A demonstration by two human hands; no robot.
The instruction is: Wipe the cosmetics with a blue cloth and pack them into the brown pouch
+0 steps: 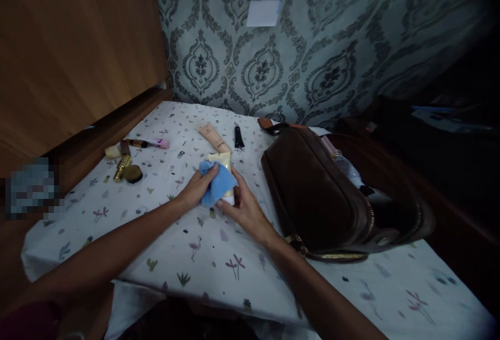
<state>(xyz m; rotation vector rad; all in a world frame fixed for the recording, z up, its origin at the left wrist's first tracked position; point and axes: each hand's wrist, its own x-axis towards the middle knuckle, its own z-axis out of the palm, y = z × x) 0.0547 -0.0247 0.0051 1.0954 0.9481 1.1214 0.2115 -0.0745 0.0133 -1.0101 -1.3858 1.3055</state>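
Note:
My right hand [245, 206] grips a cream-coloured tube [225, 163] by its white cap end, just above the patterned tablecloth [187, 256]. My left hand [199, 186] presses a blue cloth [216, 185] against the side of that tube. The cloth covers the tube's middle. Just beyond lie a peach tube [213, 137] and a small black tube [238, 136].
An open brown leather bag [316, 194] sits right of my hands, with items inside. Several cosmetics lie at the left: a gold tube [122, 167], a round compact [133, 173], a pink tube [158, 143]. A wooden cabinet [70, 48] stands left; patterned wallpaper behind.

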